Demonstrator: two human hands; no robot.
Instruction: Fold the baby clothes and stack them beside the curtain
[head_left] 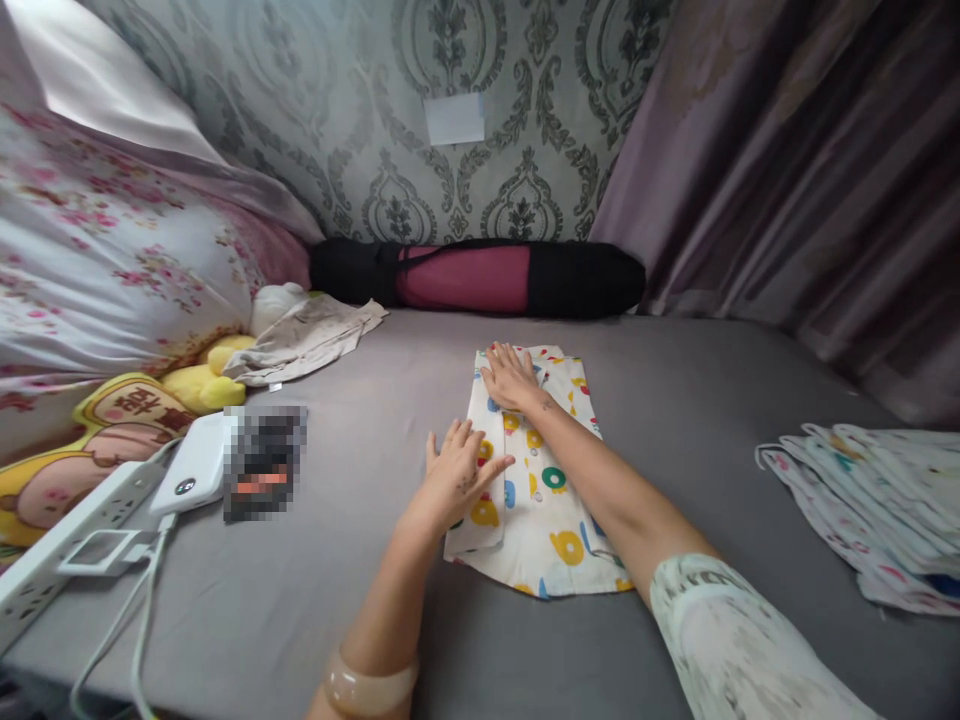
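A white cloth garment (529, 560) with yellow, blue, green and red prints lies on the grey sheet, its sides folded inward. My left hand (457, 475) rests at its left folded edge, fingers spread, holding nothing. Near the garment's far end, my right hand (511, 378) lies flat on the fabric with its fingers extended. My right forearm crosses over the right part of the garment and hides some of it.
Folded printed cloths (862, 510) are stacked at the right. At the left are a power strip (97, 540), white power bank (196, 465), cables, plush toys and a crumpled cloth (315, 338). A black and pink bag (465, 278) lies along the wall.
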